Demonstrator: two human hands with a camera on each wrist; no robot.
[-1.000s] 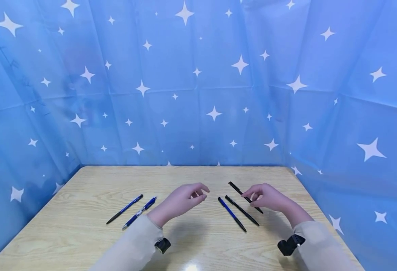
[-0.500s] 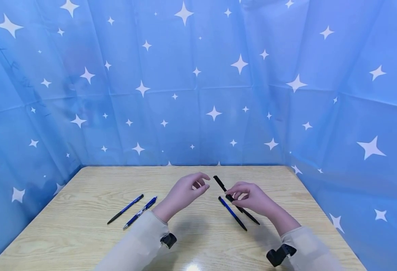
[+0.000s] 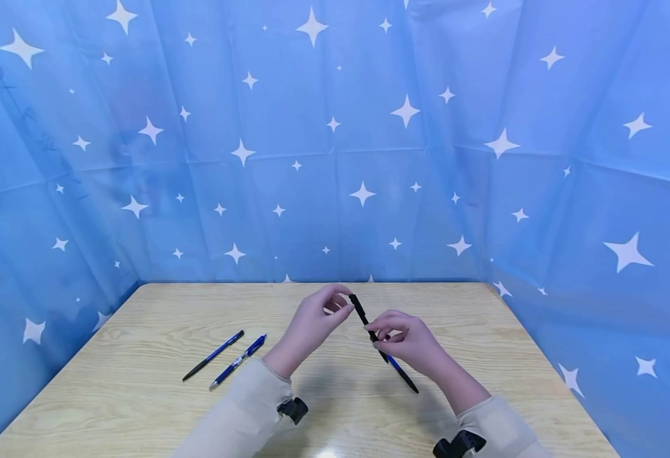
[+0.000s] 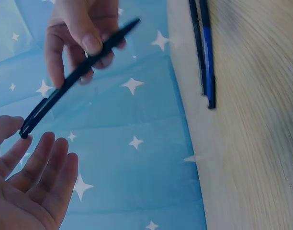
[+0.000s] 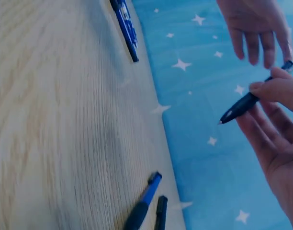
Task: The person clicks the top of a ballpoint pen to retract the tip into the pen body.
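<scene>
A black click pen (image 3: 359,307) is raised above the table, slanting between the two hands. My right hand (image 3: 410,340) pinches its barrel between thumb and fingers, the dark tip pointing down toward me in the head view. At its clip end, the thumb and index finger of my left hand (image 3: 314,320) close on the pen; the other left fingers (image 4: 55,163) stay loosely extended. Below the right hand lies a blue pen with a black grip (image 3: 407,376). Beside it is another black pen (image 4: 198,45), mostly hidden by the right hand in the head view.
On the table's left side lie a blue pen with a black lower part (image 3: 213,355) and a blue pen with white print (image 3: 236,363), side by side. A blue curtain with white stars (image 3: 289,114) surrounds the wooden table (image 3: 163,305).
My right hand has carried the black pen from the right side of the table leftward to the left hand. The left hand, previously apart from it, now takes its clip end.
</scene>
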